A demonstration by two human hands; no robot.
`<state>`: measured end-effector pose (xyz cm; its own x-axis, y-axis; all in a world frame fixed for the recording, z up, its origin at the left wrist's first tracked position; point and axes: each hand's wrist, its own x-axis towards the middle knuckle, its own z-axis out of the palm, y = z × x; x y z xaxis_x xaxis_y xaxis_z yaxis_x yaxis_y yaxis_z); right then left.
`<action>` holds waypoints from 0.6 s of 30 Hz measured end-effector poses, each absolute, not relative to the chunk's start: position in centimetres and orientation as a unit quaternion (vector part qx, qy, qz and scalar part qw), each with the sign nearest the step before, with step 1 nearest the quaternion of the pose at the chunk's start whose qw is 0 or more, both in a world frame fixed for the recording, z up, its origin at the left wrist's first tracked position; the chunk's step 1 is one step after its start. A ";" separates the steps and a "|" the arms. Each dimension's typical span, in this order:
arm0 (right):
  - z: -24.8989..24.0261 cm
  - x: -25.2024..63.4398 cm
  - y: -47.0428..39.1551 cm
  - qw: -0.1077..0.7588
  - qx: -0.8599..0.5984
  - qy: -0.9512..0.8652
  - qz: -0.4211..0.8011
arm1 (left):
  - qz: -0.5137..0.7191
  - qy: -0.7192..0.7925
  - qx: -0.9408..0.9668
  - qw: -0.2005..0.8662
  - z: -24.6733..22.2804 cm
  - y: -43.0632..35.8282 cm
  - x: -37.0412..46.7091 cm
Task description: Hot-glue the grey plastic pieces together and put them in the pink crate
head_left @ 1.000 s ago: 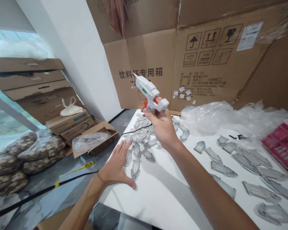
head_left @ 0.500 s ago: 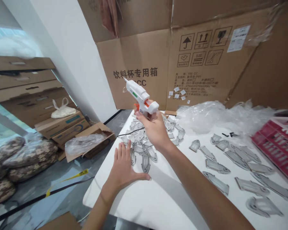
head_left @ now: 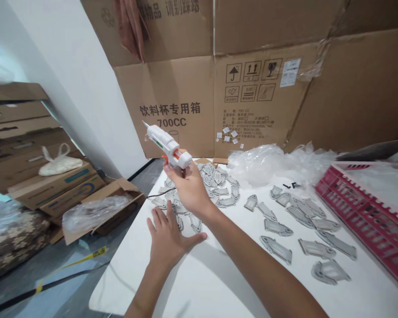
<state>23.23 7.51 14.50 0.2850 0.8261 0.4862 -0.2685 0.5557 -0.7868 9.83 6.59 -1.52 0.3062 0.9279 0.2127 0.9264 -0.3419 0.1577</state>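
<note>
So the left hand (head_left: 167,238) is spread open, palm down, beside some grey plastic pieces (head_left: 195,223), can't tell if it's touching anything. The right hand's (head_left: 194,187) wrapped around a white glue gun (head_left: 164,141) held up over the pile; if that nozzle (head_left: 145,124) is hot and swings down, fingers could get burned, and a tugged black cord (head_left: 161,193) might drag pieces off. Bare white table (head_left: 126,274) up front, left edge close, red plastic crate (head_left: 361,212) hemming the right, cardboard (head_left: 185,84) blocking the back.
</note>
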 end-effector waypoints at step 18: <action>15.2 22.7 7.1 0.733 -0.312 -0.486 0.359 | 0.116 0.554 0.822 -0.065 -2.4 7.7 13.4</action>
<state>22.70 7.10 15.23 0.2699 0.8303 0.4877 -0.2233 0.5466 -0.8070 13.43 7.70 -2.44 0.3595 0.8953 0.2633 0.9256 -0.3778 0.0211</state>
